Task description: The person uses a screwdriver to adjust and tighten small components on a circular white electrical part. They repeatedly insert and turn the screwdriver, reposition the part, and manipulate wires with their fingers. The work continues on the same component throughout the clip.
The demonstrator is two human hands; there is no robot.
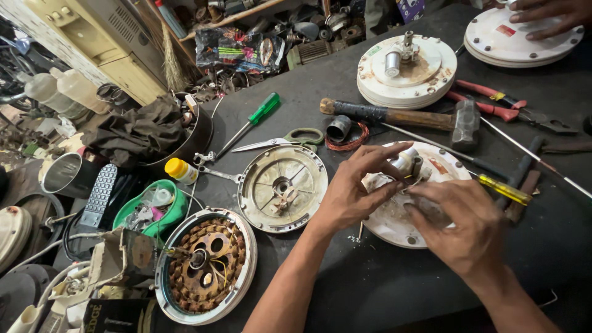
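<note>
Left hand [348, 194] rests on the white round motor cover [394, 225] near the desk's [370, 283] front edge, fingers curled and pinching thin wires beside its central shaft [407, 159]. Right hand [465, 231] lies half closed on the same cover, fingertips gripping those wires. A hammer [401, 115] lies just behind, an open housing [282, 188] just left.
</note>
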